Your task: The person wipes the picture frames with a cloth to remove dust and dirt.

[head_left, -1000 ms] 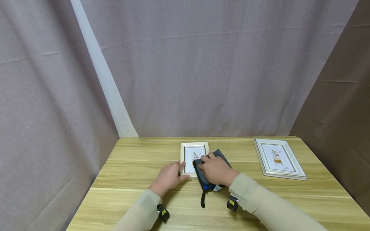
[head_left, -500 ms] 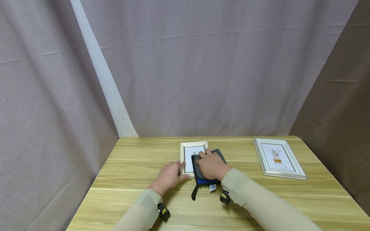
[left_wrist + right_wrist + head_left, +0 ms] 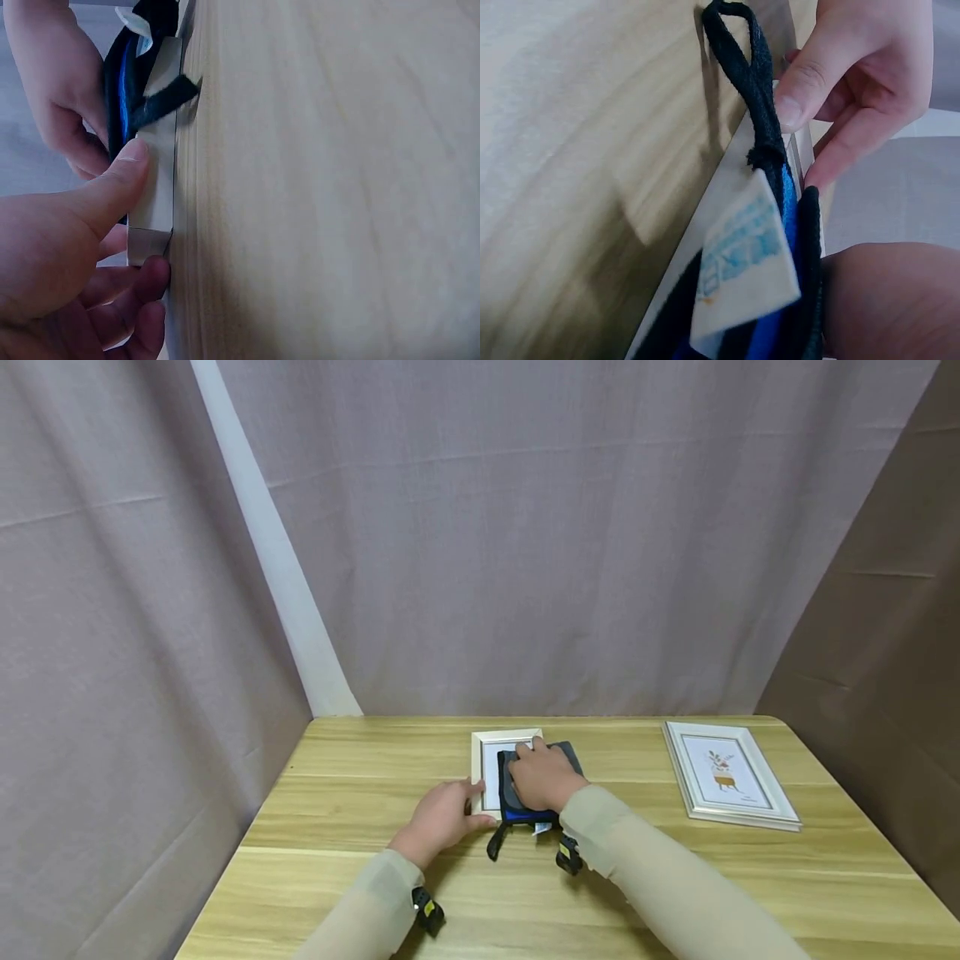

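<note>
A cream picture frame (image 3: 477,760) lies flat on the wooden table. My left hand (image 3: 437,817) grips its near left corner; in the left wrist view the thumb (image 3: 124,176) rests on the near edge and the fingers come round the side. On the frame's right part is a folded grey cleaning cloth (image 3: 507,789) with dark edging, blue inside, a hanging loop (image 3: 742,67) and a white tag (image 3: 746,270). My right hand (image 3: 542,777) holds this cloth against the frame from above, fingers bent over it. The cloth and hand hide most of the picture.
To the right lies a white picture frame (image 3: 678,760) with a plant print, apparently stacked on another. The wooden table (image 3: 360,777) ends at a grey curtain (image 3: 525,568) behind. A brown curtain (image 3: 877,652) hangs on the right.
My right hand has slid the cloth left and away from me over the frame, covering more of the picture. The left hand keeps its grip on the corner.
</note>
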Motion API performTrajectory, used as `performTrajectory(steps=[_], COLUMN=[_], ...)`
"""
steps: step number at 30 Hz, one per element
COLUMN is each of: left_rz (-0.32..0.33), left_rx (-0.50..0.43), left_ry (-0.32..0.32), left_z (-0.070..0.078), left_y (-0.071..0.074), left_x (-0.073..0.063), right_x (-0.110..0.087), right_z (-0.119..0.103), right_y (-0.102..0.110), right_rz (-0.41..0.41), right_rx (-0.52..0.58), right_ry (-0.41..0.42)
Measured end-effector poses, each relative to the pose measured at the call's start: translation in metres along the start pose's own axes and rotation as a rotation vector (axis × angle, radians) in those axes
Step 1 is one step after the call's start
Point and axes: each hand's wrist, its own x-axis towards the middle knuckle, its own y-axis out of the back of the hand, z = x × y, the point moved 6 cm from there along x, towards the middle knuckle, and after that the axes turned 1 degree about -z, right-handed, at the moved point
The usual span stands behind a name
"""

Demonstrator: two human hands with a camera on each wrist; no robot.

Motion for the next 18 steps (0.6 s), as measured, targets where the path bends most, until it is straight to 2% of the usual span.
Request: performTrajectory(steps=[8,18], left_rz=[0.022,0.013], left_rx=[0.049,0.048], left_ry=[-0.024,-0.006], left_z=[-0.001,-0.003], left_y=[-0.001,-0.002], left_x=[0.001,0.003], right_x=[0.012,0.03], right_z=[0.001,0.005], right_y=[0.002,0.0], right_rz=[-0.018,-0.028], right_rx=[-0.012,0.0], right_ry=[-0.022,-0.046])
